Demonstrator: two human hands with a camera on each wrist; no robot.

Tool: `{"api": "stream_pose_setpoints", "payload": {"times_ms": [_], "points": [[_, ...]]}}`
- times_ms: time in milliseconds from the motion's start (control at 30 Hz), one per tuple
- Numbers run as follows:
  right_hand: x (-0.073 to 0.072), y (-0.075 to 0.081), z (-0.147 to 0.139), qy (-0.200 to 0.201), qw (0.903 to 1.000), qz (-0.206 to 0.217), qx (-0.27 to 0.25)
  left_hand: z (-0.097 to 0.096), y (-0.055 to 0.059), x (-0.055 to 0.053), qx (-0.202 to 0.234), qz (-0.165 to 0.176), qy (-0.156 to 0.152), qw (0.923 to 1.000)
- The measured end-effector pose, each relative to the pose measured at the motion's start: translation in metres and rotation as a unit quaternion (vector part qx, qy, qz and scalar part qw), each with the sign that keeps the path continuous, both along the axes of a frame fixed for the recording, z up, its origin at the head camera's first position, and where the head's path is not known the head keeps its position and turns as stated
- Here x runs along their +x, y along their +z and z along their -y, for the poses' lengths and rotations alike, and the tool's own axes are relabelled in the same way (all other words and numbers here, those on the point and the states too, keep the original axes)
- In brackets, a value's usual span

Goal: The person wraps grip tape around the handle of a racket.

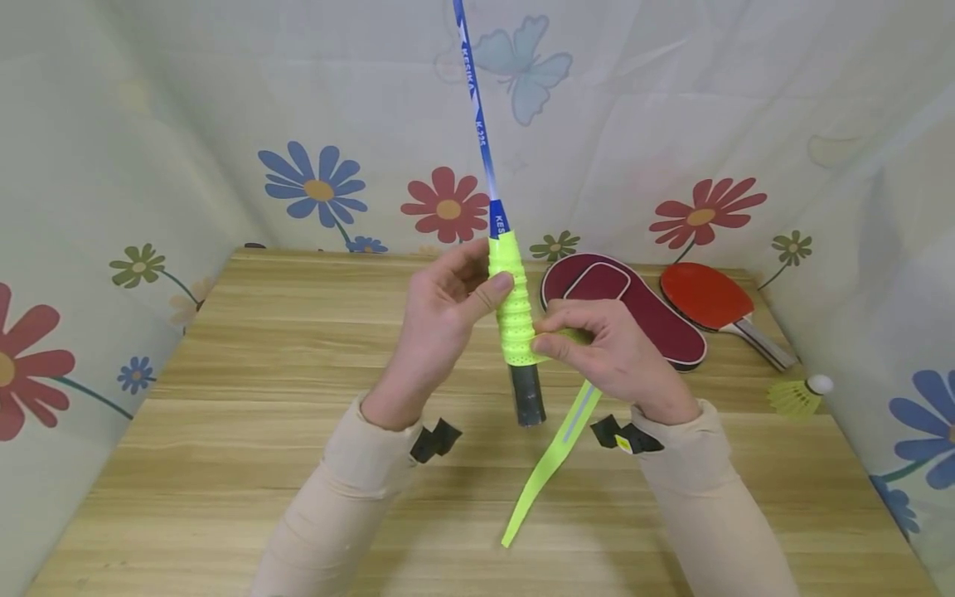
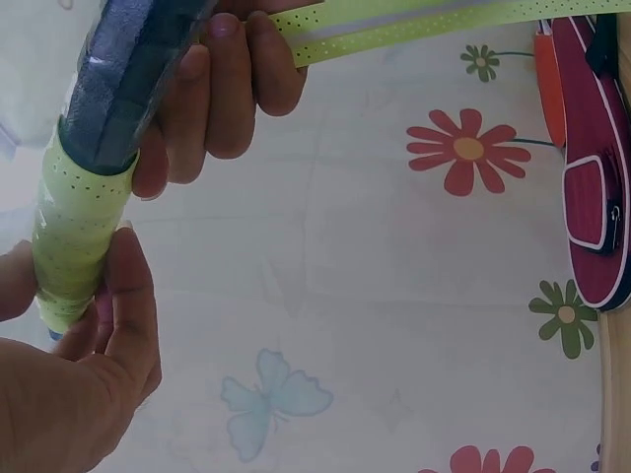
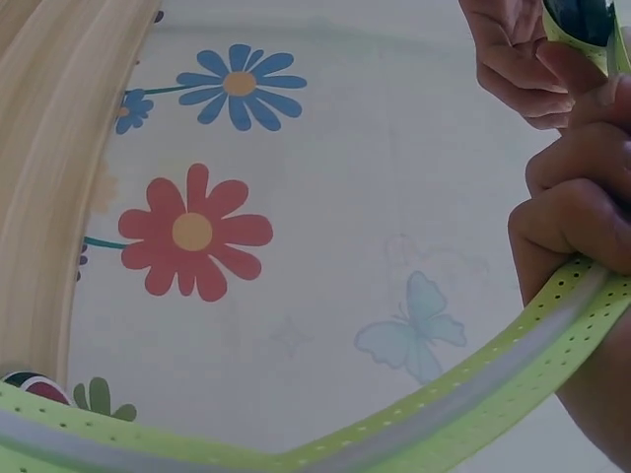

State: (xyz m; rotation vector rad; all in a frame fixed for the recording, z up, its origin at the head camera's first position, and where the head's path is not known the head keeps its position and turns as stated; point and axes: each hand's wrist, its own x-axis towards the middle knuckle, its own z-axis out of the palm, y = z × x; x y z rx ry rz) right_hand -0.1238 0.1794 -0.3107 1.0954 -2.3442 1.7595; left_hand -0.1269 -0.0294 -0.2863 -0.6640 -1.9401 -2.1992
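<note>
A badminton racket with a blue shaft (image 1: pixel 477 108) is held upright over the table. Perforated neon-yellow grip tape (image 1: pixel 515 319) winds round most of its handle, while the dark lower end (image 1: pixel 527 396) is bare. My left hand (image 1: pixel 448 303) grips the wrapped upper handle, thumb in front and fingers behind. Beside the lowest turn, my right hand (image 1: pixel 597 344) pinches the tape between thumb and fingers. From under that hand the loose tape tail (image 1: pixel 555 456) hangs down toward me, a grey strip along its middle. In the right wrist view, the tape (image 3: pixel 424 424) runs slack from the curled fingers.
Behind my right hand lies a maroon paddle case (image 1: pixel 656 319) with white piping. A red table tennis paddle (image 1: pixel 707 294) is to its right, and a yellow shuttlecock (image 1: pixel 802 394) sits near the right edge. Flowered cloth (image 1: pixel 388 108) surrounds the wooden table (image 1: pixel 246 373) at back and sides.
</note>
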Motion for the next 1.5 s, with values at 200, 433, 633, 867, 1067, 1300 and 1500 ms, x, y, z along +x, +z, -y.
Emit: {"api": "stream_pose_setpoints", "payload": {"times_ms": [200, 433, 633, 867, 1067, 1300, 1500], "points": [[-0.002, -0.001, 0.000, 0.000, 0.9998, -0.015, -0.010, 0.000, 0.001, 0.001, 0.001, 0.005, -0.007, 1.0000], [-0.009, -0.007, 0.000, -0.006, 0.9996, 0.008, -0.027, -0.001, 0.001, 0.001, 0.006, 0.008, -0.013, 0.9999], [-0.014, -0.008, 0.000, -0.007, 0.9995, 0.022, -0.020, -0.001, 0.000, 0.001, 0.008, 0.006, -0.018, 0.9998], [-0.012, -0.008, 0.002, -0.022, 0.9989, 0.035, -0.021, -0.002, -0.001, 0.002, 0.010, 0.014, -0.018, 0.9997], [-0.005, -0.005, 0.006, -0.067, 0.9970, 0.029, -0.026, -0.008, 0.000, 0.006, 0.110, 0.069, -0.064, 0.9895], [0.001, -0.002, 0.013, -0.086, 0.9957, 0.029, -0.019, -0.015, 0.001, 0.009, 0.118, 0.081, -0.046, 0.9886], [0.005, 0.001, 0.017, -0.069, 0.9973, 0.024, -0.007, -0.017, 0.001, 0.011, 0.052, 0.025, -0.011, 0.9983]]}}
